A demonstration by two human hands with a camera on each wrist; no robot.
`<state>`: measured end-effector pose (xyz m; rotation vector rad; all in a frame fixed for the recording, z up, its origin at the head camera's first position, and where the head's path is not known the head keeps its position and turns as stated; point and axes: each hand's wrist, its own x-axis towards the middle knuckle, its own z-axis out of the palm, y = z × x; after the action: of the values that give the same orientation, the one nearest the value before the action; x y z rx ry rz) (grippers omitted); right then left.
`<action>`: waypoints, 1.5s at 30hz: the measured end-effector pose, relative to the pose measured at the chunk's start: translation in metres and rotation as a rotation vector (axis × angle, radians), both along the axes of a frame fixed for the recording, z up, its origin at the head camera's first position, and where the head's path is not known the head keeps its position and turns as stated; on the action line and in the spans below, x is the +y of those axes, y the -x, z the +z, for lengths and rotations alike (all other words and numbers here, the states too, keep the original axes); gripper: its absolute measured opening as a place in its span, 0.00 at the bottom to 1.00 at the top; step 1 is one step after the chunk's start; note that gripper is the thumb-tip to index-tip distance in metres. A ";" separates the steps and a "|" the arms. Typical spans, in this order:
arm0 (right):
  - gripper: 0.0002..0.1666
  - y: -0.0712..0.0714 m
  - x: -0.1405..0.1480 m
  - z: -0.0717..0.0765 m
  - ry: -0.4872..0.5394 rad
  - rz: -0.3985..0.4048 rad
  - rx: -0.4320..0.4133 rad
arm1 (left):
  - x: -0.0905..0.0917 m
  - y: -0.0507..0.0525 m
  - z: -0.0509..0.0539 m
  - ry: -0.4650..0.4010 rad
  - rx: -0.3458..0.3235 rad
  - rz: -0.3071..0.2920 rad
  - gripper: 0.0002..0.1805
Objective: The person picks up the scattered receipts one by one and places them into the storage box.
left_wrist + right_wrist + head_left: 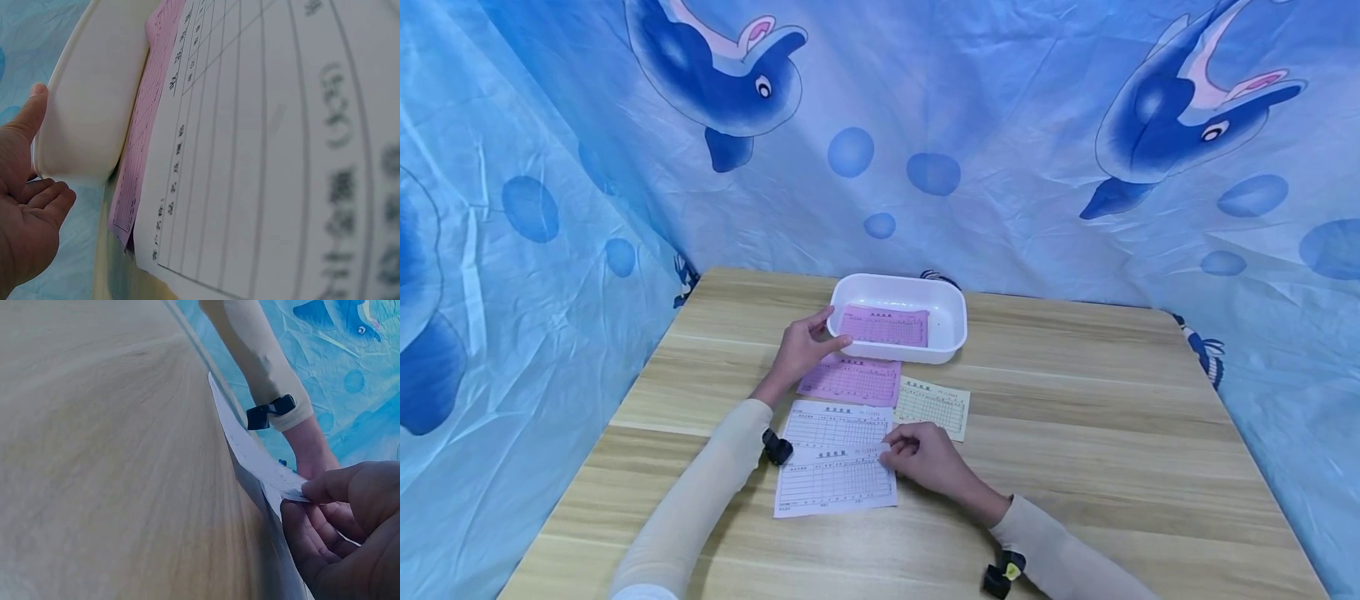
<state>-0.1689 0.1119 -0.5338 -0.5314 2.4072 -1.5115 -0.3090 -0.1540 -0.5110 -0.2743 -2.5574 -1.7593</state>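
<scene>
My left hand [801,346] grips the left end of a white plastic tray [951,333], its thumb at the near rim. A pink printed form [883,325] lies inside the tray. With thumb and fingertips, my right hand [928,458] pinches the right edge of a white printed form [835,483]. In the right wrist view that form [256,456] is raised off the table at the pinched edge. It overlaps another white form [831,425] just behind it. Another pink form [850,383] lies directly in front of the tray, and a pale yellow form [932,408] sits to its right.
Everything stands on a light wood-grain table [1112,433]. A blue curtain [1015,242] with printed dolphins hangs behind and along both sides. Dark cord tassels [1206,350] show at the table's far corners.
</scene>
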 end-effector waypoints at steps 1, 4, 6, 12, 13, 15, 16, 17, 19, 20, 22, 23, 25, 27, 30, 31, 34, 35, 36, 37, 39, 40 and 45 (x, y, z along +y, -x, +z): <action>0.06 0.000 0.000 0.000 0.005 -0.006 0.000 | 0.000 0.000 -0.001 -0.002 -0.005 0.001 0.48; 0.05 -0.001 0.000 0.002 0.028 -0.021 -0.001 | 0.000 0.000 -0.001 -0.006 -0.013 0.000 0.48; 0.04 -0.002 0.001 0.003 0.045 -0.029 -0.015 | 0.000 0.001 -0.001 -0.013 -0.015 -0.004 0.47; 0.04 -0.002 0.005 0.006 0.099 -0.067 -0.088 | -0.001 0.002 -0.001 -0.024 -0.019 -0.009 0.46; 0.04 -0.001 0.006 0.007 0.105 -0.076 -0.097 | 0.000 0.002 -0.001 -0.022 -0.020 -0.007 0.46; 0.04 -0.001 0.008 0.007 0.117 -0.092 -0.110 | 0.000 0.003 -0.001 -0.016 -0.020 -0.004 0.46; 0.05 -0.001 0.010 0.008 0.123 -0.100 -0.116 | 0.000 0.003 -0.001 -0.014 -0.019 -0.003 0.45; 0.05 0.000 0.011 0.008 0.127 -0.105 -0.121 | 0.000 0.003 -0.001 -0.012 -0.017 -0.002 0.45; 0.06 0.000 0.014 0.009 0.137 -0.118 -0.129 | 0.000 0.003 -0.001 -0.012 -0.012 0.000 0.45; 0.07 0.000 0.016 0.010 0.143 -0.125 -0.132 | 0.000 0.003 -0.001 -0.012 -0.010 -0.002 0.46; 0.08 0.000 0.019 0.011 0.162 -0.138 -0.141 | 0.000 0.003 -0.001 -0.013 -0.006 -0.003 0.46; 0.09 0.001 0.020 0.011 0.171 -0.146 -0.147 | 0.000 0.003 -0.001 -0.014 -0.006 -0.003 0.47; 0.10 0.002 0.023 0.013 0.199 -0.168 -0.171 | 0.000 0.002 -0.001 -0.011 -0.006 -0.002 0.47; 0.10 0.003 0.025 0.016 0.213 -0.194 -0.185 | 0.000 0.002 -0.001 -0.008 -0.008 0.002 0.46; 0.10 0.005 0.028 0.021 0.207 -0.239 -0.181 | -0.001 0.002 -0.001 -0.007 -0.012 0.002 0.46; 0.09 0.006 0.030 0.023 0.195 -0.252 -0.171 | -0.001 0.002 -0.001 -0.009 -0.015 0.001 0.46; 0.07 0.009 0.034 0.032 0.165 -0.276 -0.132 | -0.002 0.002 0.000 -0.018 -0.024 -0.005 0.47; 0.07 0.010 0.035 0.035 0.159 -0.283 -0.124 | -0.001 0.002 0.000 -0.020 -0.027 -0.005 0.47; 0.07 0.011 0.037 0.038 0.155 -0.291 -0.119 | -0.001 0.002 0.000 -0.022 -0.030 -0.007 0.47; 0.07 0.013 0.038 0.041 0.154 -0.298 -0.115 | -0.001 0.002 0.000 -0.022 -0.035 -0.009 0.47; 0.08 0.017 0.041 0.048 0.152 -0.313 -0.108 | 0.000 -0.002 0.008 -0.016 -0.043 -0.011 0.46; 0.09 0.018 0.043 0.051 0.149 -0.322 -0.100 | 0.001 -0.002 0.008 -0.014 -0.039 -0.009 0.45; 0.10 0.028 0.051 0.064 0.166 -0.355 -0.054 | 0.000 0.000 0.004 -0.010 -0.006 -0.004 0.46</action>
<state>-0.1971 0.1627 -0.4694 -0.0913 2.4415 -1.8520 -0.3088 -0.1544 -0.5069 -0.2737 -2.5533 -1.7768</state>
